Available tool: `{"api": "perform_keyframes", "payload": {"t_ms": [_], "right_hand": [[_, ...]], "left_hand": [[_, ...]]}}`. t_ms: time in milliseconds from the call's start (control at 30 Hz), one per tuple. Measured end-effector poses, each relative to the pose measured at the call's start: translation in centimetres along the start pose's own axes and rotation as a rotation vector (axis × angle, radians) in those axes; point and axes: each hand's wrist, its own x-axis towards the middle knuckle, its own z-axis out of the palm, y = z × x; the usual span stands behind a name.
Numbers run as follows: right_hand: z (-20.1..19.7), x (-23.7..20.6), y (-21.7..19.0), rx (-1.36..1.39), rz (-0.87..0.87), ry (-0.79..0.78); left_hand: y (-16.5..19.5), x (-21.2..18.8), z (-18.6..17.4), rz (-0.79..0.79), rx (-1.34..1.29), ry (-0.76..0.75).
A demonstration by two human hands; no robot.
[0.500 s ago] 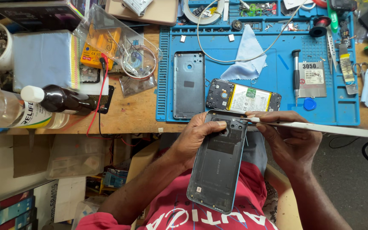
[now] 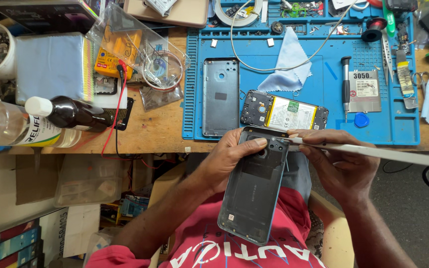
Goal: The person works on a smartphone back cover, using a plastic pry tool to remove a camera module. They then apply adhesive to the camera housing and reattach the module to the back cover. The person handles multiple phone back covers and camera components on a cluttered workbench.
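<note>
Left hand (image 2: 229,161) fingers curled around back cover (image 2: 254,191), held over lap, inner side up. Right hand (image 2: 341,164) pinches tweezers (image 2: 368,150), tip at cover's 1 o'clock corner. Open phone (image 2: 284,111) on mat (image 2: 323,84), 12 o'clock.

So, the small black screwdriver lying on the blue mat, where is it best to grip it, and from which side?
Grip the black screwdriver at its thick handle, coming from above. It lies flat on the blue mat, tip toward the person, with the grey label plate close on its right, so the left side is freer.

L hand (image 2: 227,159) gripping dark back cover (image 2: 254,191) (inner side up), R hand (image 2: 341,164) w/ white tweezers (image 2: 373,151) at camera cutout
</note>
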Motion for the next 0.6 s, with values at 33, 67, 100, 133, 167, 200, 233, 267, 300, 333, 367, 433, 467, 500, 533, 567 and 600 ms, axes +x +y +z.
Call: {"api": "perform_keyframes", "payload": {"t_ms": [33,67,100,133,167,200,233,267,300,333,367,433,467,500,533,567,600], "right_hand": [[-0.2,0.1,-0.3,-0.046,0.001,-0.019],[-0.4,0.2,-0.6,-0.093,0.001,-0.039],[-0.5,0.4,-0.8,-0.065,-0.013,-0.051],[-0.4,0.5,-1.0,-0.038,-0.031,-0.06],[-0.4,0.7,-1.2,-0.012,-0.049,-0.069],[-0.2,0.7,-1.3,0.018,-0.075,-0.063],[0.1,0.7,-1.3,0.048,-0.102,-0.055],[0.2,0.8,-1.3,0.078,-0.131,-0.048],[0.3,0.8,-1.1,0.133,-0.07,-0.023],[0.6,0.6,-0.9,0.187,-0.005,0.002],[0.8,0.4,-0.8,0.241,0.061,0.028],[0.8,0.1,-0.3,0.177,0.113,0.048],[0.9,0.1,0.0,0.147,0.138,0.058],[1.0,-0.1,0.2,0.166,0.142,0.062],[1.0,-0.3,0.3,0.185,0.148,0.065],[1.1,-0.4,0.4,0.203,0.152,0.068],[1.1,-0.5,0.5,0.205,0.159,0.066]], "left_hand": [[0.2,0.1,-0.1,-0.003,0.054,0.006],[0.2,0.2,-0.2,-0.007,0.107,0.013],[0.3,0.2,-0.2,-0.006,0.104,0.019],[0.4,0.3,-0.2,-0.004,0.104,0.023],[0.4,0.4,-0.2,-0.002,0.104,0.026],[0.3,0.4,-0.1,0.015,0.114,0.042],[0.2,0.5,0.1,0.032,0.126,0.056],[0.2,0.6,0.2,0.051,0.137,0.07],[0.3,0.7,0.2,0.051,0.128,0.069],[0.2,0.7,0.2,0.048,0.117,0.068],[0.2,0.7,0.2,0.044,0.105,0.067],[0.0,0.7,0.2,0.058,0.116,0.072],[0.0,0.7,0.2,0.065,0.122,0.076],[0.0,0.7,0.1,0.069,0.129,0.078],[-0.1,0.7,0.1,0.071,0.135,0.082],[-0.1,0.7,0.0,0.075,0.142,0.084],[-0.1,0.7,-0.1,0.078,0.154,0.083]]}}
